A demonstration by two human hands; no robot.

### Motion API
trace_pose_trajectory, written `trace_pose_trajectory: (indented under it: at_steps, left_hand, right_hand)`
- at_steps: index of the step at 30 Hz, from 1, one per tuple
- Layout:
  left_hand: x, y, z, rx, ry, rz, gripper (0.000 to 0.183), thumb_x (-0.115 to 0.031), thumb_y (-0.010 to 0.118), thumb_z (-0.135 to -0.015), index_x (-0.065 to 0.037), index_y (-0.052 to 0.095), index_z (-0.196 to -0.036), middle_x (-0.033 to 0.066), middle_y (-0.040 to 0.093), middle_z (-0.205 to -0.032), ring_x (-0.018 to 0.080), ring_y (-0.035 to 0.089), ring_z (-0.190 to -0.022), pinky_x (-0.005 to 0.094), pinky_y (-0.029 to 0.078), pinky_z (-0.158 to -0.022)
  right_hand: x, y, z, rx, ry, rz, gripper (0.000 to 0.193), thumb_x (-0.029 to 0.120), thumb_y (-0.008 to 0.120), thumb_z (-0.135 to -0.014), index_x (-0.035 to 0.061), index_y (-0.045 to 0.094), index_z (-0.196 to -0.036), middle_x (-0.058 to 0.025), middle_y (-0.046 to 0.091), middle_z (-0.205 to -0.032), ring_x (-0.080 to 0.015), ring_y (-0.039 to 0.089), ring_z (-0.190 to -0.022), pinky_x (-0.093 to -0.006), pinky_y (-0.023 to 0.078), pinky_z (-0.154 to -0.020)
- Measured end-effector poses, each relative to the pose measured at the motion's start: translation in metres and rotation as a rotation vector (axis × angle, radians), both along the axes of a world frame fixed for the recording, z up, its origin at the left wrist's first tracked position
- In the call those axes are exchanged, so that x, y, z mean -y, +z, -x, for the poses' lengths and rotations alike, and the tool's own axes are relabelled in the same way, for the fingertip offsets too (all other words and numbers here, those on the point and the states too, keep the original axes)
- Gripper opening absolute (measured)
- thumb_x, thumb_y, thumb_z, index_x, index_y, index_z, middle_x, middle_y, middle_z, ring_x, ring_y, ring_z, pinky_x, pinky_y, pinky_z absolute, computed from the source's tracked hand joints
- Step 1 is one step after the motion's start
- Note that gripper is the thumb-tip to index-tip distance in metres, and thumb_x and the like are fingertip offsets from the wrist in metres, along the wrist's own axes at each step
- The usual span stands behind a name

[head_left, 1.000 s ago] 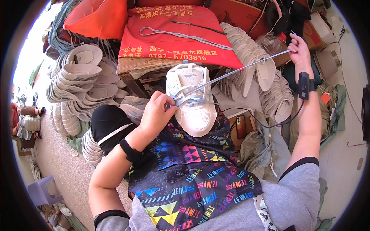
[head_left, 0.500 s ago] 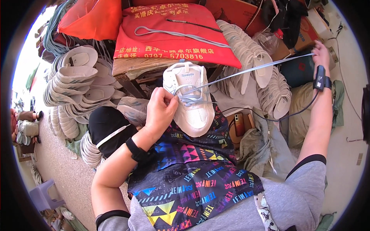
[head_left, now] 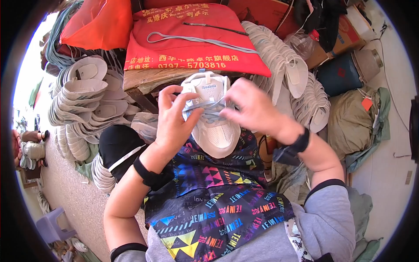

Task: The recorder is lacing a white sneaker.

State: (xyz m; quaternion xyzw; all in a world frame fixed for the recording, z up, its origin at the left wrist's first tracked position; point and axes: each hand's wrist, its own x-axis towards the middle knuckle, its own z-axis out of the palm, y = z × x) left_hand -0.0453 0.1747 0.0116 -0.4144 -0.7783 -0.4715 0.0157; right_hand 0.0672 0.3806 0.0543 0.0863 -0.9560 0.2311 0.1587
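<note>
Right hand (head_left: 252, 107), half-curled, back at shoe (head_left: 216, 139)

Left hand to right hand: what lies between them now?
In the head view, the upper part of the white shoe lies between the left hand and the right hand, with blue-grey lace across it.

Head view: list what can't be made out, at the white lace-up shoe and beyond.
All in the head view:
- Right hand: blur hides its fingertips, so whether they grip the flat pale-blue lace is unclear.
- White lace-up shoe: part of its left side is hidden by the left hand.
- Shiny orange-red material: cut off by the upper edge; it hides whatever lies behind it.
</note>
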Motion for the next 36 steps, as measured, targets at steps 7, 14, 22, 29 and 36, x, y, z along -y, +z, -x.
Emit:
trace_pose_trajectory:
  at_steps: [7,14,22,29,36]
  left_hand:
    - [-0.005,0.005,0.01,-0.21,-0.078,0.066,0.016,-0.002,0.071,-0.077,-0.006,0.065,-0.092,0.0115,0.048,-0.106,0.0268,0.049,-0.092,0.0362,0.043,-0.083]
    - [0.037,0.024,0.064,-0.577,0.155,0.153,0.015,0.001,0.06,-0.074,-0.003,0.058,-0.088,0.0133,0.052,-0.104,0.0319,0.051,-0.098,0.0419,0.043,-0.084]
    - [0.214,0.017,0.193,-0.619,0.729,0.36,0.017,-0.015,0.057,-0.094,0.0,0.062,-0.101,0.0169,0.055,-0.109,0.0328,0.053,-0.104,0.0403,0.043,-0.09]
    - [0.252,0.0,0.196,-0.51,0.906,0.438,0.025,-0.022,0.054,-0.098,0.001,0.061,-0.105,0.0157,0.06,-0.104,0.0271,0.061,-0.093,0.0365,0.048,-0.083]
    - [0.234,-0.028,0.198,0.354,0.624,-0.278,0.021,-0.021,0.053,-0.1,-0.002,0.06,-0.108,0.0008,0.061,-0.082,0.0088,0.057,-0.073,0.0228,0.046,-0.072]
  right_hand:
    - [0.02,0.0,-0.001,0.007,0.032,-0.366,0.023,0.019,0.071,-0.073,0.0054,0.058,-0.085,-0.0095,0.051,-0.086,-0.0284,0.055,-0.087,-0.0389,0.043,-0.078]
    - [-0.013,0.003,0.003,0.42,0.032,0.208,0.017,0.019,0.066,-0.083,0.0021,0.063,-0.085,-0.0092,0.055,-0.078,-0.024,0.058,-0.074,-0.0351,0.047,-0.069]
    - [-0.026,-0.008,0.016,0.502,-0.076,0.557,0.021,0.022,0.068,-0.086,0.0011,0.066,-0.089,-0.0065,0.06,-0.076,-0.0132,0.056,-0.07,-0.03,0.047,-0.066]
    - [-0.01,-0.004,0.02,0.212,0.005,0.335,0.018,0.011,0.07,-0.083,0.0058,0.063,-0.098,-0.0072,0.05,-0.095,-0.0184,0.056,-0.081,-0.0311,0.048,-0.072]
    - [0.002,0.0,0.024,0.199,0.096,0.045,0.018,0.013,0.067,-0.082,0.0058,0.056,-0.094,-0.0133,0.052,-0.1,-0.0331,0.06,-0.09,-0.0423,0.049,-0.075]
